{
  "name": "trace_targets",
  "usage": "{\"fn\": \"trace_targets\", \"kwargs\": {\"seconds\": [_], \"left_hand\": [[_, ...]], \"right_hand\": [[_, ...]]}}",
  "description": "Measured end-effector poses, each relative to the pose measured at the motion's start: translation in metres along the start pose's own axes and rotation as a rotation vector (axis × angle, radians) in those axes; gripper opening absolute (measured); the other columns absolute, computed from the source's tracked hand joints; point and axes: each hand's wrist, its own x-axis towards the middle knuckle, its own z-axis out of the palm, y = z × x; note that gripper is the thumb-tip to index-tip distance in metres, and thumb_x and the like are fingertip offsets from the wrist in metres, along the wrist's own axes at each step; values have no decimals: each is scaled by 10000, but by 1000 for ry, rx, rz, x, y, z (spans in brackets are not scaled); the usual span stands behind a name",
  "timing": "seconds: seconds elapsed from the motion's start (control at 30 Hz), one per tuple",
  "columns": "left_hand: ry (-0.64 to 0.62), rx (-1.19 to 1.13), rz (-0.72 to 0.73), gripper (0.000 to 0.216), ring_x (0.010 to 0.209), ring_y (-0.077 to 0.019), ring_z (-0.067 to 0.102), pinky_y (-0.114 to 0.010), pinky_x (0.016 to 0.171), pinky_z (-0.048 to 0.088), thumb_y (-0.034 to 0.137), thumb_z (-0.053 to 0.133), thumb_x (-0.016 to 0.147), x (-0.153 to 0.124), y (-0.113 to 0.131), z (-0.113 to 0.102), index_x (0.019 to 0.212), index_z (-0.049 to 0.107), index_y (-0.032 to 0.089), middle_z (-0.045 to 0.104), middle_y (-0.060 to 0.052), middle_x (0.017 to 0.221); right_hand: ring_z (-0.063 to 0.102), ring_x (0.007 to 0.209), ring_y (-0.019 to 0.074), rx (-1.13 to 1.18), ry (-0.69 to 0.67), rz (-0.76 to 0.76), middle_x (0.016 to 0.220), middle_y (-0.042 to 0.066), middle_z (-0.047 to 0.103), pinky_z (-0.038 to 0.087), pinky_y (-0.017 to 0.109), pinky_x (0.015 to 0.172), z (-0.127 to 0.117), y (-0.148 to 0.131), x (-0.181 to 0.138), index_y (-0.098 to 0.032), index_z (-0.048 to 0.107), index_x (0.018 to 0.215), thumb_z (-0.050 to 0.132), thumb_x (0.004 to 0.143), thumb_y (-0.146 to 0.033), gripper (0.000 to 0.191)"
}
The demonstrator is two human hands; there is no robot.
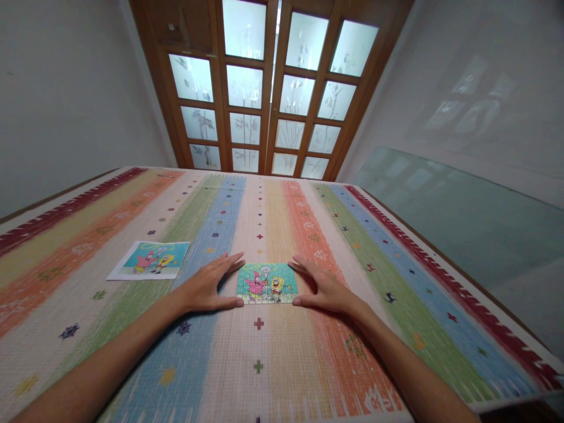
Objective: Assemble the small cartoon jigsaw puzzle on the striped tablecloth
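Note:
A small assembled jigsaw puzzle (267, 284) lies flat on the striped cloth in front of me, showing a pink figure, a grey-green one and a yellow one on teal. At its left side is my left hand (211, 286), thumb at the near corner and fingers at the far one, spread apart. Mirroring it on the right, my right hand (321, 285) has thumb and fingers apart at the puzzle's right corners. Fingertips of both hands touch or nearly touch its edges; neither hand lifts it. Left of my left hand rests a printed picture (154, 260) with the same scene.
A striped cloth (259, 382) in several colours covers the table. Beyond its far edge stand wooden doors (268, 88) with frosted panes. A pale green panel (462, 205) is along the right side, against the wall.

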Motion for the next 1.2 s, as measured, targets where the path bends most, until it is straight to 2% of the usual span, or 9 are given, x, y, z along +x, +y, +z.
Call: {"fn": "trace_targets", "kwargs": {"seconds": [0.1,0.23,0.33,0.47,0.53,0.6,0.7,0.83,1.2], "left_hand": [[-7,-6,-20,1053,1469,-396,383,-566,1186,343,640,728,801,1,2,4,1620,209,229,480,-160,1552],[-5,-15,-8,996,1452,-386,416,-539,1183,359,632,707,831,5,10,12,1611,244,219,435,-170,1582],[15,-42,28,1011,1443,-384,428,-550,1185,353,634,707,838,9,17,15,1619,215,223,479,-167,1553],[30,-73,58,1107,1444,-366,429,-530,1188,357,667,722,807,9,21,6,1636,132,230,436,-162,1584],[38,-47,42,1123,1456,-382,406,-532,1185,357,681,730,781,7,19,-1,1633,154,229,356,-168,1627],[29,-10,21,1133,1463,-401,386,-550,1186,346,675,735,762,4,14,-6,1631,165,225,360,-170,1625],[6,21,-3,1163,1454,-406,393,-568,1189,330,631,752,744,2,8,-8,1635,129,218,462,-164,1565],[-14,10,12,1128,1446,-385,410,-537,1196,332,586,742,770,2,6,-5,1633,118,215,488,-151,1549],[-42,35,1,1012,1469,-399,374,-543,1190,338,623,704,802,1,4,-1,1612,229,245,363,-149,1628]], "right_hand": [[314,1515,357,-4,-16,4,1620,157,380,255,598,1241,4,-4,4,-231,416,1561,758,818,-608,901],[281,1529,354,-24,-30,8,1626,180,360,241,604,1241,10,-12,9,-206,391,1572,729,830,-637,922],[259,1536,360,-61,-33,18,1640,178,333,230,611,1242,12,-17,11,-204,374,1581,715,831,-653,939],[227,1546,360,-83,-38,28,1669,149,273,250,588,1243,7,-19,10,-235,308,1613,715,822,-664,988],[223,1546,364,-98,-28,32,1677,139,253,263,580,1241,2,-16,8,-243,283,1623,727,812,-659,1014],[221,1545,374,-125,-17,32,1681,135,244,268,581,1238,-2,-12,5,-244,289,1621,739,801,-651,1020],[242,1537,380,-146,-7,28,1674,138,265,279,584,1231,-6,-8,1,-237,330,1607,746,800,-622,986],[303,1515,375,-124,-13,31,1652,146,322,293,590,1223,-5,-9,0,-232,369,1587,753,804,-591,944],[323,1505,373,-135,1,41,1618,168,379,298,587,1221,-2,-9,2,-220,362,1589,771,783,-613,986]]}}
